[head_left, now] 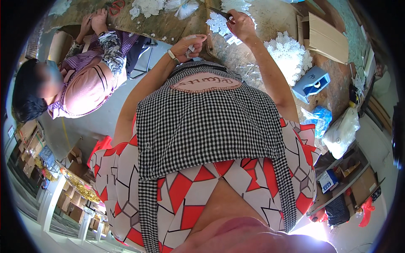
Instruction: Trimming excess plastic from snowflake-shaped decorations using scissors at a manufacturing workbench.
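Observation:
Near the table's front edge, my left hand [188,49] is curled closed around small white pieces [192,48], perhaps strips or tags; their kind is unclear. Farther right, my right hand [242,26] grips a dark pointed tool [219,12] that looks like scissors, its tip toward the left. Below that hand lie white snowflake ornaments [218,24] and small white tags [233,40]. A larger heap of white snowflakes [288,58] sits beside my right forearm.
A co-worker [86,88] sits at the left, hands by red-handled scissors [116,7]. More white snowflakes [148,7] lie along the far side. On the right are an open cardboard box [328,38], a blue tape dispenser [311,84] and plastic bags [341,133].

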{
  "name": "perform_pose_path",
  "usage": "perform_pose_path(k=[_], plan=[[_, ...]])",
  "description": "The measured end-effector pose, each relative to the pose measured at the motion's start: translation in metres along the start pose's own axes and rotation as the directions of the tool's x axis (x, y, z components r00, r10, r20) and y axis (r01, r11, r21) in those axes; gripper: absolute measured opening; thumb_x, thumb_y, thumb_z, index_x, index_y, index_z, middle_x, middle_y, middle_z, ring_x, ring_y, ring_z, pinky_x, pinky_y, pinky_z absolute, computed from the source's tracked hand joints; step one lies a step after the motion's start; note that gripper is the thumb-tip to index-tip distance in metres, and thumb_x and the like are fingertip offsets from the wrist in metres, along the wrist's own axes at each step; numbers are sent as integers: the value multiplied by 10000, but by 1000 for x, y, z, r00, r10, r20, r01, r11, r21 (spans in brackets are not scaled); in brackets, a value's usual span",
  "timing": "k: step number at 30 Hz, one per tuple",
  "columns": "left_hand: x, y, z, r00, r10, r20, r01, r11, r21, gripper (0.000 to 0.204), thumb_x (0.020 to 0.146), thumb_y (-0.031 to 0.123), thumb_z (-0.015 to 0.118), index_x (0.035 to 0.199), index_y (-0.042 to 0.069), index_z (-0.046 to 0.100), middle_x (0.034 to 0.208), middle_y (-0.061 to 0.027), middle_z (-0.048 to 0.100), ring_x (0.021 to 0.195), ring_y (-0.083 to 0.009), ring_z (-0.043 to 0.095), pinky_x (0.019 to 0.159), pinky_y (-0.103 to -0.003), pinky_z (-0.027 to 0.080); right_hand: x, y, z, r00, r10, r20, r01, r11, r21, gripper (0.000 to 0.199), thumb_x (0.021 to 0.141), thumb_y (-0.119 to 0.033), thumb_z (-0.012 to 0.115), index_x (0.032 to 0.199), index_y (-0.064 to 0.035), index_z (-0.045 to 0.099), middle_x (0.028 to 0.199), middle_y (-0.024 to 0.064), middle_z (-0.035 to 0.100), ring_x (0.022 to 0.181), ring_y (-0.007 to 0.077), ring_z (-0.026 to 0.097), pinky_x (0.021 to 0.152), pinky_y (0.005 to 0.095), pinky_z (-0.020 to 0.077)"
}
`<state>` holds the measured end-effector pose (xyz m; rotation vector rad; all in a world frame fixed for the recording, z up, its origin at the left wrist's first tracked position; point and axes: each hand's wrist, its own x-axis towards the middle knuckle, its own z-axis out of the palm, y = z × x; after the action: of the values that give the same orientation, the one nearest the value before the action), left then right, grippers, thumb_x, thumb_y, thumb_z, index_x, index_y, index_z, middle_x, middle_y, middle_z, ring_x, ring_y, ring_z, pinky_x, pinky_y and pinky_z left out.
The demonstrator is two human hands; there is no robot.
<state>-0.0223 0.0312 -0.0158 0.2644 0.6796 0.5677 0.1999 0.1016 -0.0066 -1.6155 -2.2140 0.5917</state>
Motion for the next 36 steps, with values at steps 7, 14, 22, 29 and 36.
perform_pose_path(k=[7,14,22,29,36], plan=[[13,-7,0,989,-62,-133,61,998,-9,198,828,158,573,997,70,520,587,58,368,486,-43,362,378,-161,256,13,-1,12,962,-272,-29,256,933,-252,499,657,-232,696,1094,-146,472,985,79,567,956,280,531,752,403,454],[13,-13,-11,994,-41,-102,34,997,-71,198,837,173,563,998,69,513,602,55,394,489,-34,375,380,-159,261,16,-2,40,935,-347,75,354,903,-241,440,709,-229,659,1096,-145,468,917,108,585,929,285,543,718,408,463],[22,-12,-17,993,-50,-107,37,992,-118,159,852,172,540,972,81,489,596,52,388,464,-35,340,369,-166,249,30,19,5,999,-32,34,6,805,593,305,694,-76,696,935,-56,509,697,-10,470,630,110,513,568,276,458],[43,-9,-7,991,-91,-93,87,995,-52,151,846,167,549,963,89,495,586,62,377,441,-29,325,360,-166,231,-31,27,-93,999,-29,-46,51,203,978,639,596,-257,767,1084,-19,432,855,112,546,730,230,559,675,344,471],[71,-16,4,953,-45,-300,129,955,268,239,823,190,579,1020,70,518,569,76,342,430,-17,298,352,-169,221,-138,148,-120,741,633,-223,-507,746,432,336,707,-141,664,982,-9,523,769,133,626,708,237,611,623,309,482]])
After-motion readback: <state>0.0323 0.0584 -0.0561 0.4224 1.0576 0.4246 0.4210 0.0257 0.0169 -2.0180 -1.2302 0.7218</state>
